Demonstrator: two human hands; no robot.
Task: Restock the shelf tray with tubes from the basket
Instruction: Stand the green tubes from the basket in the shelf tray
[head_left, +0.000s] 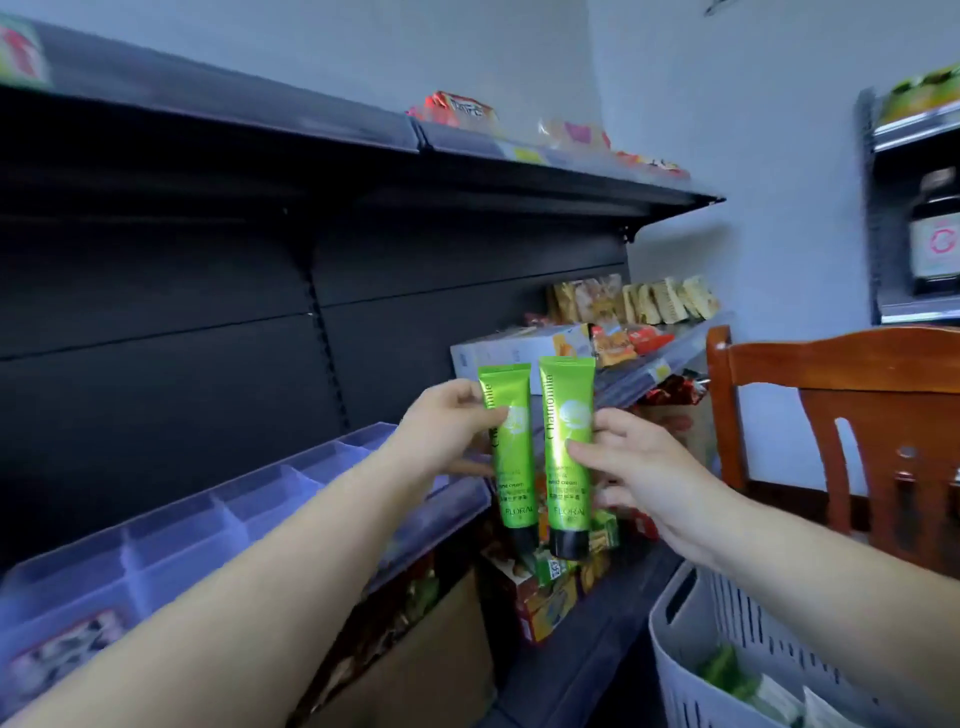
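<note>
Two green hand-cream tubes with black caps hang cap-down side by side in the air. My left hand (447, 431) pinches the left tube (511, 457) near its upper part. My right hand (639, 467) pinches the right tube (566, 452) at its middle. Both tubes are held just right of the clear divided shelf tray (218, 525), which runs along the dark shelf at the left. The white slatted basket (691, 654) stands at the lower right, with more green packs inside it.
A dark shelf board (363, 156) with snack packs overhangs above. Boxes and snack bags (582, 332) fill the shelves behind the tubes. A brown wooden chair (841, 415) stands at the right, close behind the basket. A cardboard box (431, 654) sits below the tray.
</note>
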